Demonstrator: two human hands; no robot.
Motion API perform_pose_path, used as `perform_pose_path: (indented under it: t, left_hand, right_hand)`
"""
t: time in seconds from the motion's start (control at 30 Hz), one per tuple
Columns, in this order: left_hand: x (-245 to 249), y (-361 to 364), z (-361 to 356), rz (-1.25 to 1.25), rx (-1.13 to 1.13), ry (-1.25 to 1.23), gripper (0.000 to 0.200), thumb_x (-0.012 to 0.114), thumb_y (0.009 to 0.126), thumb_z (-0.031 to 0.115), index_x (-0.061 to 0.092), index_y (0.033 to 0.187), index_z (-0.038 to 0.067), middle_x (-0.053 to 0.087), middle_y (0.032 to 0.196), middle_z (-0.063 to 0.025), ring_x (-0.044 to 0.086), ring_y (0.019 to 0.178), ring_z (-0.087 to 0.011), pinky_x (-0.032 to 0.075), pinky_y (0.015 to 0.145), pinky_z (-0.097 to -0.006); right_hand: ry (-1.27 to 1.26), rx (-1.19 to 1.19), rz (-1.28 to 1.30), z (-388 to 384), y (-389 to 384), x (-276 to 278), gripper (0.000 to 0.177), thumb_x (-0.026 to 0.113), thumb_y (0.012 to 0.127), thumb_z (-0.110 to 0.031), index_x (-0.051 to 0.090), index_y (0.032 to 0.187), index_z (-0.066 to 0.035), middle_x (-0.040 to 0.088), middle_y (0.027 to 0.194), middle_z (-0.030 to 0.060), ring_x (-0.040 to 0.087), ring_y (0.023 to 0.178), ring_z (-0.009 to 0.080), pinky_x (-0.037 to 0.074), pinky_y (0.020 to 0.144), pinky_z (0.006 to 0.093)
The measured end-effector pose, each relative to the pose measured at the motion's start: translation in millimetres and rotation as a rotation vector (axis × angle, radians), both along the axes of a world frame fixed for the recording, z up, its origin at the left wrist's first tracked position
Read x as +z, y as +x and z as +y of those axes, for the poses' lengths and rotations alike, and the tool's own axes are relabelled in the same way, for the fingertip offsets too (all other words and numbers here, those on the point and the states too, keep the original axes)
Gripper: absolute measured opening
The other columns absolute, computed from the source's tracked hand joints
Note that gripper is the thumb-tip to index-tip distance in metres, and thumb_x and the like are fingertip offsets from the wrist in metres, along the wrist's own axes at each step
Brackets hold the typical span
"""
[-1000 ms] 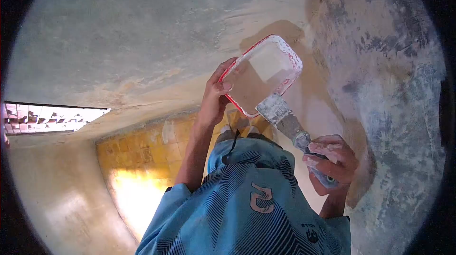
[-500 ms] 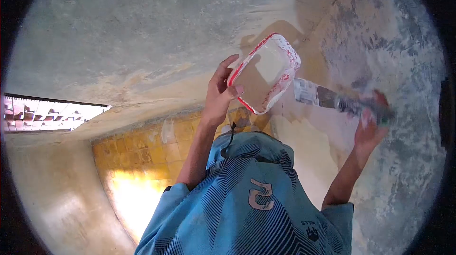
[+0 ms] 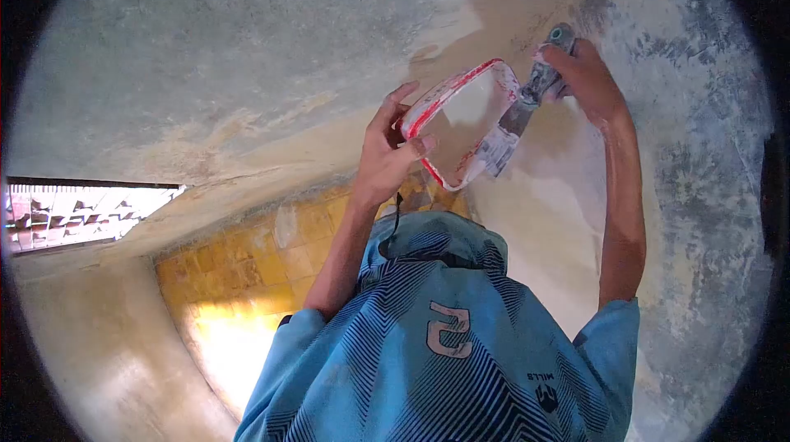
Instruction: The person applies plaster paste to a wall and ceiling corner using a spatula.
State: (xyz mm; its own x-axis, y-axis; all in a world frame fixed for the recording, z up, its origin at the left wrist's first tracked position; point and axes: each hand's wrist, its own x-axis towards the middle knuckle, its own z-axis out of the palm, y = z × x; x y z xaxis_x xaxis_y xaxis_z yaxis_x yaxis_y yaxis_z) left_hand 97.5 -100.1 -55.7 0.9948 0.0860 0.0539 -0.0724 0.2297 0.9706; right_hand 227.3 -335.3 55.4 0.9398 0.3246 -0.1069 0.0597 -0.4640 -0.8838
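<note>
**Lettering on the blue shirt**

The only writing that can be read stands on the person's blue striped shirt. A large pale numeral "2" sits on the middle of the cloth, outlined and set at a slight tilt. Lower and to the right is a small dark word in capitals. It seems to read "MILLS", though the first letter is too small to be sure of. Just beneath the word is a small dark emblem, with its shape unclear. White smears cover the red-rimmed tray and the putty knife, and nothing can be read on either.
</note>
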Motion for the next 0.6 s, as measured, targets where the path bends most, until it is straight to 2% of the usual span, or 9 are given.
perform_pose_path:
  t: [0.27,0.47,0.57,0.6]
  left_hand:
    - [-11,-1,-3,0.023,-0.01,0.073,0.065,0.07,0.072,0.011,0.045,0.131,-0.001,0.055,0.093,-0.0068,0.056,0.081,-0.0133,0.047,0.072,-0.0251]
    - [-12,-2,-4,0.115,0.022,0.082,0.059,0.067,0.075,0.013,0.046,0.128,-0.004,0.057,0.089,-0.0078,0.057,0.075,-0.0131,0.049,0.059,-0.0249]
    - [-14,-5,-7,0.111,0.044,0.105,0.056,0.065,0.079,0.029,0.051,0.125,-0.001,0.057,0.093,-0.0081,0.053,0.085,-0.0152,0.044,0.076,-0.0289]
    - [-13,-5,-7,0.105,0.056,0.124,0.056,0.065,0.079,0.028,0.051,0.125,-0.001,0.057,0.092,-0.008,0.053,0.084,-0.0151,0.045,0.076,-0.0285]
  right_hand:
    - [0.049,0.029,0.196,-2,-1,-43,0.029,0.061,0.084,-0.032,0.06,0.089,-0.003,0.062,0.075,0.0048,0.056,0.057,0.0107,0.045,0.05,0.0251]
    - [0.077,-0.088,0.281,-6,-3,-61,0.025,0.061,0.086,-0.03,0.062,0.093,-0.006,0.061,0.073,0.0035,0.051,0.053,0.0086,0.04,0.048,0.0236]
    - [0.075,-0.153,0.326,-11,-3,-69,0.024,0.06,0.087,-0.029,0.061,0.093,-0.006,0.06,0.072,0.0031,0.05,0.051,0.0089,0.04,0.048,0.0242]
    - [0.105,-0.167,0.33,-12,-5,-71,0.024,0.06,0.087,-0.029,0.061,0.093,-0.006,0.06,0.072,0.0029,0.05,0.05,0.0089,0.039,0.047,0.0242]
